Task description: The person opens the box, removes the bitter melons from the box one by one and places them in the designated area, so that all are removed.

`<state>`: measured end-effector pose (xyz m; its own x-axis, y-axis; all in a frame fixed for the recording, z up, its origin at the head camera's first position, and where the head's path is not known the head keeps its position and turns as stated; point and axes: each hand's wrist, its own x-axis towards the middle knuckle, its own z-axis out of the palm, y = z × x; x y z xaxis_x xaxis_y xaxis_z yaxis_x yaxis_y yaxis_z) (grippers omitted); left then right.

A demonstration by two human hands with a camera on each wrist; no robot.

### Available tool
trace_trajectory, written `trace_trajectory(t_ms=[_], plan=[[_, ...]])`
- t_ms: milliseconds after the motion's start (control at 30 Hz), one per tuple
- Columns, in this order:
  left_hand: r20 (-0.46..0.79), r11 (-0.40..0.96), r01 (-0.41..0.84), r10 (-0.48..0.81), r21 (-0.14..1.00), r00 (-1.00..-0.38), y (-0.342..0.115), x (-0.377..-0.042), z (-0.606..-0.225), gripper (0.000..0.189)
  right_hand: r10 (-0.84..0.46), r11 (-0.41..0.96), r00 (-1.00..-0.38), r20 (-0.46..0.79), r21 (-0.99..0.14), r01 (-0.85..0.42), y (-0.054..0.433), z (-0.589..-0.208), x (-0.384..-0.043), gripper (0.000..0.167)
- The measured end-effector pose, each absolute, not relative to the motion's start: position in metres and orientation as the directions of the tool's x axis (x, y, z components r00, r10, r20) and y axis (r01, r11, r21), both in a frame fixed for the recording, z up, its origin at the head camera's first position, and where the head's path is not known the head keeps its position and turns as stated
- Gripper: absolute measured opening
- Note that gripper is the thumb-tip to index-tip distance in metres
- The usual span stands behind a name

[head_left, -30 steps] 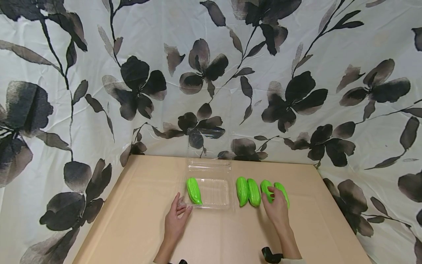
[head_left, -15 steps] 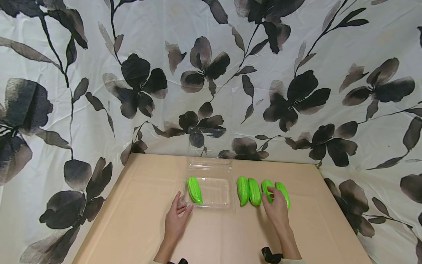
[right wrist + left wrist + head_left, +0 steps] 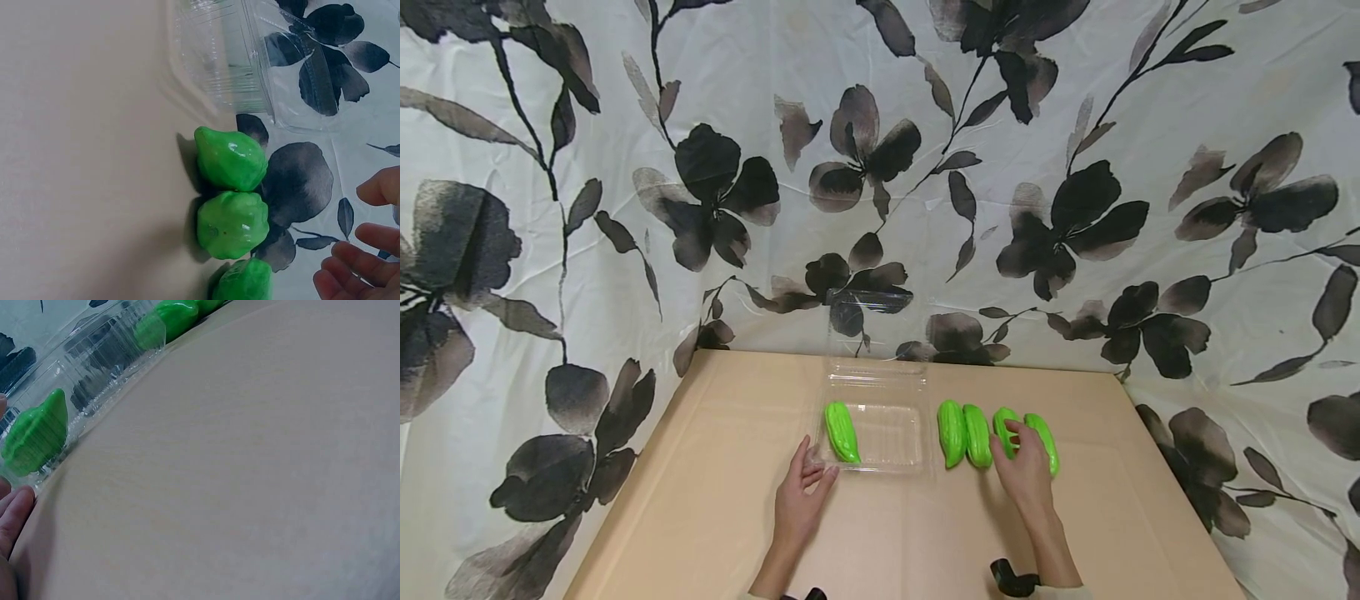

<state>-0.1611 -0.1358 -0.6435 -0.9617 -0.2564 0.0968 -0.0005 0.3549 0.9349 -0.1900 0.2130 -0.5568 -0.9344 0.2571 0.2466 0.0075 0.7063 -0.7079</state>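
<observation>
A clear plastic clamshell container (image 3: 891, 433) stands with its lid raised at the back. Inside its left side lies one glossy, ridged green cucumber-shaped vegetable (image 3: 842, 432), also visible through the wall in the left wrist view (image 3: 36, 434). My left hand (image 3: 800, 504) holds the container's front left corner between thumb and fingers. To the right of the container, several matching green vegetables (image 3: 952, 435) lie in a row on the table. My right hand (image 3: 1025, 475) hovers over the third and partly covers it. Its fingers are spread and loosely bent, apart from the vegetables (image 3: 232, 225) in the right wrist view.
A tan tabletop (image 3: 700, 500) carries everything. Behind it hangs a white cloth (image 3: 955, 250) with dark flowers, close to the table's back edge. The container's raised lid (image 3: 880, 329) stands in front of the cloth. Black wrist devices (image 3: 1015, 578) show at the bottom.
My right hand has shifted slightly left above the third vegetable. The left hand stays at the container's corner, and the vegetables stay in place.
</observation>
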Motion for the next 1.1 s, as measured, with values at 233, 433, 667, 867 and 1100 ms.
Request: trace_trajectory(t_ms=[233, 433, 667, 867, 1100], plan=[[0.102, 0.349, 0.008, -0.253, 0.937, -0.962, -0.136, -0.161, -0.644, 0.075, 0.261, 0.695, -0.925, 0.277, -0.719, -0.019, 0.207, -0.554, -0.191, 0.040], [0.116, 0.355, 0.020, -0.253, 0.935, -0.961, -0.135, -0.161, -0.645, 0.075, 0.246, 0.690, -0.929, 0.276, -0.723, -0.032, 0.201, -0.552, -0.191, 0.042], [0.133, 0.363, 0.031, -0.260, 0.931, -0.956, -0.134, -0.161, -0.646, 0.075, 0.225, 0.675, -0.935, 0.274, -0.736, -0.053, 0.193, -0.550, -0.193, 0.043], [0.123, 0.352, 0.027, -0.254, 0.936, -0.959, -0.135, -0.161, -0.645, 0.075, 0.205, 0.685, -0.932, 0.300, -0.724, -0.083, 0.183, -0.548, -0.194, 0.041], [0.136, 0.360, 0.036, -0.258, 0.932, -0.957, -0.135, -0.161, -0.645, 0.074, 0.164, 0.691, -0.917, 0.362, -0.706, -0.155, 0.167, -0.548, -0.198, 0.040]])
